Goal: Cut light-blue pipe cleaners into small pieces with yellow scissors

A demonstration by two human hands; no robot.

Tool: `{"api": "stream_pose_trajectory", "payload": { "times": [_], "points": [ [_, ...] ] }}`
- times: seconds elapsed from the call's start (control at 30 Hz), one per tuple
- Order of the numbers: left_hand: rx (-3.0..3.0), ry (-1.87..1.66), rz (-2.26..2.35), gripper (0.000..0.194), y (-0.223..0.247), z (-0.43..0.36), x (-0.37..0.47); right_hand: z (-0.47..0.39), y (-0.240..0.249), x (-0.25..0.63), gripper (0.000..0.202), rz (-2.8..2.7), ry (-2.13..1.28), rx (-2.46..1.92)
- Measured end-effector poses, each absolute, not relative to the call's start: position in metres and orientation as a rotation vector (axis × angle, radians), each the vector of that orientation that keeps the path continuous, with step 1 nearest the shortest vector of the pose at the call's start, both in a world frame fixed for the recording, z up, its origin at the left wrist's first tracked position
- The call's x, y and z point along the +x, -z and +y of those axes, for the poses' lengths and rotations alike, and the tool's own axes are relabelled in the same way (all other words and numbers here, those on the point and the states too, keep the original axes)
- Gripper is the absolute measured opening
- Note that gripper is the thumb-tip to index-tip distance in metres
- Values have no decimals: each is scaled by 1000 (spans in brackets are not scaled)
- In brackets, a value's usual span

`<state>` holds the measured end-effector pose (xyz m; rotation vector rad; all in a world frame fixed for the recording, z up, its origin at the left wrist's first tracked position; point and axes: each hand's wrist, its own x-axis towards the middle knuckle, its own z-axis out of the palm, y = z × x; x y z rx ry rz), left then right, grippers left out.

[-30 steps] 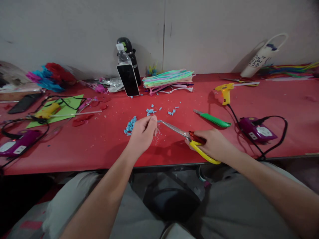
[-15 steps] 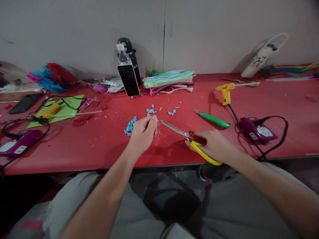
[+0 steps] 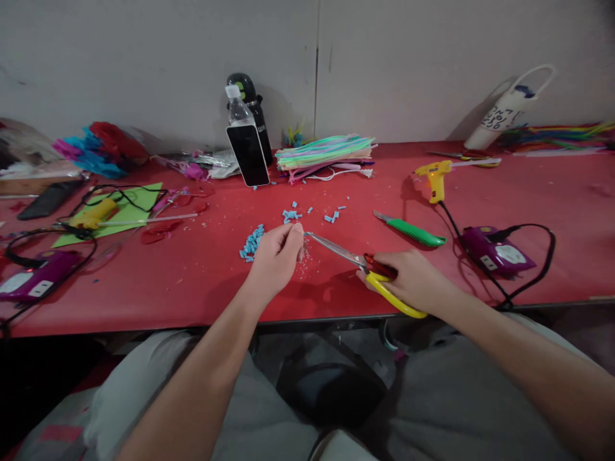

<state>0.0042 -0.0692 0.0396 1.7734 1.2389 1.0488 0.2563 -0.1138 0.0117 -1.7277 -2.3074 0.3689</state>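
My left hand point(image 3: 278, 256) is closed in a pinch on a small blue piece point(image 3: 305, 234), most of it hidden by my fingers. In my right hand point(image 3: 408, 275) are scissors point(image 3: 339, 250) with yellow and red handles, their blade tips touching or very near the blue piece. A pile of short blue pieces point(image 3: 250, 244) lies just left of my left hand. Beyond my fingertips are more blue bits point(image 3: 291, 215) and a few loose ones point(image 3: 332, 217). Fine pale crumbs dot the red table point(image 3: 216, 282) below the blades.
A green utility knife point(image 3: 416, 232) lies right of the scissors. Farther right are a yellow glue gun point(image 3: 436, 179) and a purple power box point(image 3: 500, 251) with cords. At the back stand a phone point(image 3: 248, 155), bottles and a bundle of pipe cleaners point(image 3: 327, 153). Another glue gun point(image 3: 96, 214) lies left.
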Motion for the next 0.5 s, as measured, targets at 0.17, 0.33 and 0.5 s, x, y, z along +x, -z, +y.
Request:
{"api": "stream_pose_trajectory", "payload": {
  "times": [0.17,0.33,0.5],
  "points": [
    [1771,-1043,1250,40,-40,-69,4,-113,-12,256,31,-2305,-364,-1720],
    [1758,-1042,1272,40,-41,-69,4,-114,-13,256,31,-2296,-372,-1716],
    [1761,-1039,1269,40,-41,-69,5,-114,-14,256,33,-2283,-385,-1722]
  ]
}}
